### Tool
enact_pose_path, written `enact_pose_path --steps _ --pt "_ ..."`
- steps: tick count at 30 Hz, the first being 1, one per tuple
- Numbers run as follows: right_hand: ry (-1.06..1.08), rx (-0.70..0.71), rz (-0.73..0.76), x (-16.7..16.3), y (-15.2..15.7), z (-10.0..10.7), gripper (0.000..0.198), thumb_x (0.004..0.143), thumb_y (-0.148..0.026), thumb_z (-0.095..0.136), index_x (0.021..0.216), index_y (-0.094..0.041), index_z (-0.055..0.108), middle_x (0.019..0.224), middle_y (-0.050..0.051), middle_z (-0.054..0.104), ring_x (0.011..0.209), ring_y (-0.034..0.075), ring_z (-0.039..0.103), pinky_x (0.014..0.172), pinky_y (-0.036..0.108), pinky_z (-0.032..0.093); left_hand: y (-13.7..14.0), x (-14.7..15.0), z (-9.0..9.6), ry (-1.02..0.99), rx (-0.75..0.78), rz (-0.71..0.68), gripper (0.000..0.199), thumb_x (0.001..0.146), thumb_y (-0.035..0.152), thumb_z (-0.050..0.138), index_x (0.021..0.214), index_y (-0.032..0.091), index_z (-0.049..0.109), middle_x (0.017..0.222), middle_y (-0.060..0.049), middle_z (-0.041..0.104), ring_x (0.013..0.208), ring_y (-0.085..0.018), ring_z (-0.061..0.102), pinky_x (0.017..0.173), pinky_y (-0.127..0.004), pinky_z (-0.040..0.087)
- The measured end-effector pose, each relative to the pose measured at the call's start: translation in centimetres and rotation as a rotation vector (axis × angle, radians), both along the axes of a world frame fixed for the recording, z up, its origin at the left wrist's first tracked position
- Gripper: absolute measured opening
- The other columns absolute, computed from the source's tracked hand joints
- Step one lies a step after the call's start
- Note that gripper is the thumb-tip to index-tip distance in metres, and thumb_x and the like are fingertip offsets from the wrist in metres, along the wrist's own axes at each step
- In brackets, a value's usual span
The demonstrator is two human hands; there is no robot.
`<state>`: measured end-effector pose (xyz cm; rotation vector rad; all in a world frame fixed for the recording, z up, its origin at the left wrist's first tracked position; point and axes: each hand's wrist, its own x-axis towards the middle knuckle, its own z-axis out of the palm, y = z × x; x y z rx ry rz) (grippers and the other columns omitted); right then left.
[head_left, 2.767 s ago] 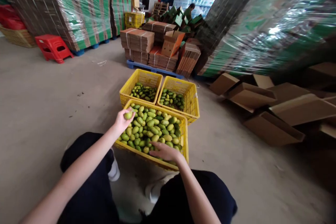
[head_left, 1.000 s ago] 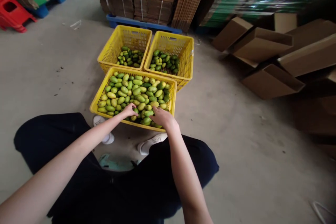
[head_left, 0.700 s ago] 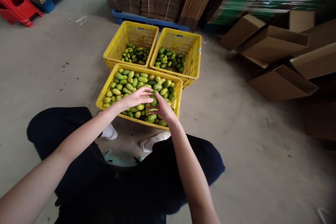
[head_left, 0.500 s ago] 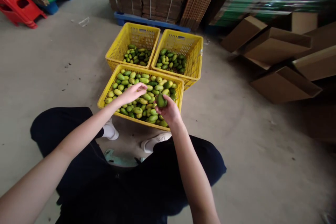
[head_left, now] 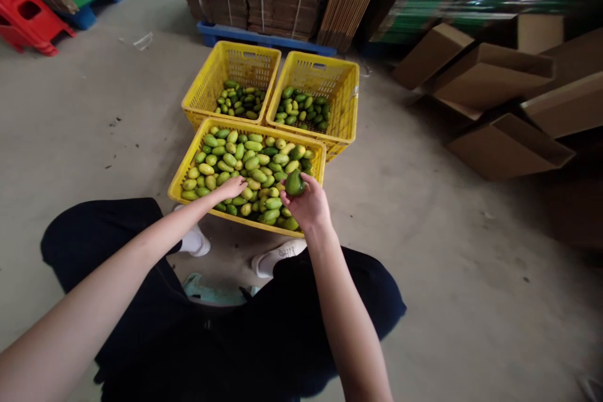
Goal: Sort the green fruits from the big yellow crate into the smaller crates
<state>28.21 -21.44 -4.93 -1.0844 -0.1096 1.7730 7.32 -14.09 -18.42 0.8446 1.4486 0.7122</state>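
My right hand [head_left: 308, 201] is closed round a dark green mango [head_left: 294, 183], held above the right part of the front yellow crate [head_left: 175, 185]. That crate is filled with green and yellowish mangoes [head_left: 229, 159]. Over its lower middle is my left hand [head_left: 233, 187], its fingers drawn together close to the fruit. Whether anything is between those fingertips, I cannot make out. Behind stand two more yellow crates, the back left crate [head_left: 200, 78] and the back right crate [head_left: 346, 97], each with darker green mangoes low inside.
Flattened cartons [head_left: 282, 9] are stacked on a blue pallet [head_left: 211, 34] behind the crates. Open cardboard boxes [head_left: 511, 147] lie to the right. A red stool [head_left: 32, 16] is at the far left. My shoes [head_left: 282, 251] are close to the front crate.
My left hand has moved down and toward me over the front crate, and its fingers have drawn together. My right hand still holds the mango, now turned slightly and a little lower.
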Motion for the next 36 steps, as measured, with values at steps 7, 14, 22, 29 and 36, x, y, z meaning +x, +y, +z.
enact_pose_path --steps 7,14,22,29,36 --pt "0.031 0.013 -0.001 -0.2 -0.3 0.6 0.014 0.084 -0.031 0.055 0.084 -0.018 0.059 0.068 0.004 0.065 0.05 0.012 0.057 0.044 0.021 0.045 2.4 2.0 -0.5 0.303 0.221 -0.299 0.037 0.051 0.006 0.084 0.074 0.021 0.059 0.084 -0.002 0.061 0.106 -0.025 0.057 0.101 -0.031 0.041" --pt "0.039 0.063 -0.023 0.5 0.8 0.1 0.012 0.081 -0.032 0.057 0.081 -0.02 0.061 0.068 0.004 0.066 0.054 0.015 0.057 0.047 0.025 0.046 1.1 3.0 -1.3 0.501 0.386 -0.433 0.032 0.065 0.019 0.08 0.095 0.019 0.068 0.096 -0.005 0.06 0.112 -0.029 0.054 0.105 -0.042 0.037" --pt "-0.051 0.402 -0.026 -0.6 2.7 1.6 0.016 0.075 -0.036 0.057 0.081 -0.021 0.062 0.076 0.003 0.066 0.064 0.016 0.056 0.051 0.027 0.044 3.3 3.4 8.4 -0.045 0.287 -0.312 0.037 0.074 0.045 0.077 0.09 0.014 0.067 0.073 0.0 0.061 0.061 -0.009 0.051 0.061 -0.024 0.04" --pt "-0.436 0.717 -0.033 -2.0 3.8 7.4 0.032 0.073 -0.037 0.072 0.103 -0.028 0.067 0.097 0.0 0.07 0.081 0.017 0.063 0.069 0.029 0.053 2.6 1.5 21.8 -0.647 0.329 -0.172 0.032 0.075 0.039 0.074 0.095 0.014 0.071 0.077 -0.001 0.067 0.064 -0.009 0.056 0.06 -0.022 0.043" --pt "-0.583 0.821 -0.195 -2.8 5.0 6.7 0.044 0.07 -0.036 0.082 0.111 -0.029 0.069 0.114 0.003 0.072 0.104 0.022 0.066 0.093 0.037 0.052 1.7 1.8 18.8 -0.887 0.293 0.14 0.03 0.062 0.021 0.083 0.084 0.017 0.063 0.082 0.0 0.071 0.067 -0.008 0.062 0.063 -0.02 0.046"
